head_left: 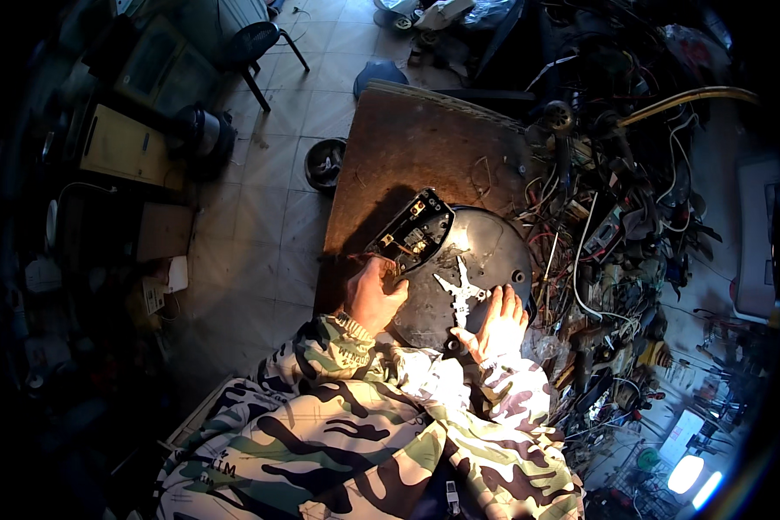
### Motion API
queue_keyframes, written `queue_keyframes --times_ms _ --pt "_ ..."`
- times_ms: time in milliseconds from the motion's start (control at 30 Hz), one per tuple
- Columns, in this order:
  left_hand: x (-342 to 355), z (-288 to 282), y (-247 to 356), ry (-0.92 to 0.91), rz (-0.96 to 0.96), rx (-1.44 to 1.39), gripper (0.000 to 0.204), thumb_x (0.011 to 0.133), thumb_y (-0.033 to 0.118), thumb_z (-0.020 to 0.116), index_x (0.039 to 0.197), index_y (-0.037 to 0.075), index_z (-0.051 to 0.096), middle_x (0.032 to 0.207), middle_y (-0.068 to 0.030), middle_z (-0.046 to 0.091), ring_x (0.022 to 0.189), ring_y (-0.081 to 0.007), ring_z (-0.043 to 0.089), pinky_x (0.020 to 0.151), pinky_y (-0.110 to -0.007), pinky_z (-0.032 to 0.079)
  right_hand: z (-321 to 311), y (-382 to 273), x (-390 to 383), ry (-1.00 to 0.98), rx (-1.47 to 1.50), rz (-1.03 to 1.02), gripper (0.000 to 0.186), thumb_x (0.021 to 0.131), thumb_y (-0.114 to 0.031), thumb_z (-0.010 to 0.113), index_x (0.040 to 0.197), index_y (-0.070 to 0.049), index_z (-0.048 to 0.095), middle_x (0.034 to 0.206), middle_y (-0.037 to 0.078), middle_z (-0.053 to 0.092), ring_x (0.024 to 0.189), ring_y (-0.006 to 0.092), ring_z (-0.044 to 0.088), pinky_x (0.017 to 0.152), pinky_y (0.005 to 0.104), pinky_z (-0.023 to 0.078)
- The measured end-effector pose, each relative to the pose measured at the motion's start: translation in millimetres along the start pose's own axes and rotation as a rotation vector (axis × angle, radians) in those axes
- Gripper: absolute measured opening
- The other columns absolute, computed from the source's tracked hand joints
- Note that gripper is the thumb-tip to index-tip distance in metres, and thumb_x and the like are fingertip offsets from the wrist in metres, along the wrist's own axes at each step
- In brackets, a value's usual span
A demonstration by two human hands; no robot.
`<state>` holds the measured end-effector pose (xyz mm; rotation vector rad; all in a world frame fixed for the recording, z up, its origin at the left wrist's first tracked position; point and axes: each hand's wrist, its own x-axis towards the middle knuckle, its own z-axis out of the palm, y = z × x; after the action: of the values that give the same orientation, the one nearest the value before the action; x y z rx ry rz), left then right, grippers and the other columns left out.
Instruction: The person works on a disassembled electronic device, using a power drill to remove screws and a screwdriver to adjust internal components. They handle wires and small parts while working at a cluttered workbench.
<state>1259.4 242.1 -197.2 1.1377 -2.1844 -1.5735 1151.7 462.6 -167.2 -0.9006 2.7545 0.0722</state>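
A round black base (504, 243), perhaps plastic, lies on the wooden tabletop in front of me. Across its middle sits a pale branched bracket (461, 293) with several arms. My right hand (498, 325) rests open on the base, to the right of the bracket, its thumb near the bracket's lower end. At the base's upper left, an open black housing (416, 232) stands tilted, showing brass-coloured contacts and wires inside. My left hand (375, 293) is closed by the lower end of this housing, fingers curled inward. What it pinches is too small to make out.
The brown wooden tabletop (407, 130) stretches away beyond the base. A dense heap of cables, tools and parts (611, 225) crowds its right side. Tiled floor (256, 217) lies to the left, with a black stool (253, 43) and a dark round bowl (325, 165).
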Motion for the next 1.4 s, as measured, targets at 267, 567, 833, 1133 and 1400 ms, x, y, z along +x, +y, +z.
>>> queue_keyframes --times_ms 267,567,833,1133,1400 --pt "2.2 -0.1 -9.5 0.096 0.258 0.213 0.037 0.073 0.011 0.081 0.103 0.003 0.060 0.094 -0.0161 0.069 0.083 -0.0357 0.069 0.068 -0.041 0.056 -6.5 -5.4 1.7 -0.047 0.176 0.024 0.067 0.070 -0.028 0.075 0.122 0.008 0.052 0.116 0.026 0.053 0.105 0.0396 0.052 0.094 0.0491 0.044" --pt "3.1 -2.5 -8.4 0.059 0.294 0.236 0.038 0.075 0.008 0.078 0.106 0.002 0.057 0.099 -0.0194 0.061 0.084 -0.0421 0.065 0.070 -0.046 0.055 -41.8 -17.5 3.8 -0.268 0.861 0.157 0.028 0.075 -0.013 0.064 0.098 0.001 0.061 0.076 0.018 0.062 0.073 0.0395 0.063 0.068 0.0442 0.050" --pt "2.7 -9.4 -4.2 0.046 0.307 0.286 0.037 0.074 0.008 0.077 0.106 0.003 0.058 0.099 -0.0182 0.061 0.088 -0.0415 0.064 0.073 -0.047 0.053 -27.3 -11.8 27.7 -0.402 0.425 -0.217 0.036 0.076 -0.025 0.068 0.100 0.001 0.063 0.087 0.025 0.063 0.082 0.0424 0.065 0.074 0.0472 0.053" --pt "2.8 -10.1 -4.8 0.046 0.308 0.288 0.037 0.073 0.008 0.077 0.106 0.005 0.059 0.100 -0.0161 0.062 0.089 -0.0402 0.064 0.073 -0.047 0.054 -36.3 -21.0 39.6 -0.448 0.519 -0.265 0.020 0.078 -0.018 0.065 0.088 -0.001 0.063 0.083 0.025 0.065 0.080 0.0451 0.064 0.071 0.0482 0.051" --pt "3.2 -10.9 -5.2 0.029 0.297 0.288 0.037 0.073 0.007 0.076 0.107 0.005 0.060 0.101 -0.0160 0.063 0.089 -0.0401 0.064 0.074 -0.047 0.054 -35.7 -20.6 39.4 -0.439 0.528 -0.266 0.018 0.077 -0.016 0.064 0.085 -0.001 0.061 0.082 0.023 0.065 0.078 0.0443 0.065 0.069 0.0475 0.051"
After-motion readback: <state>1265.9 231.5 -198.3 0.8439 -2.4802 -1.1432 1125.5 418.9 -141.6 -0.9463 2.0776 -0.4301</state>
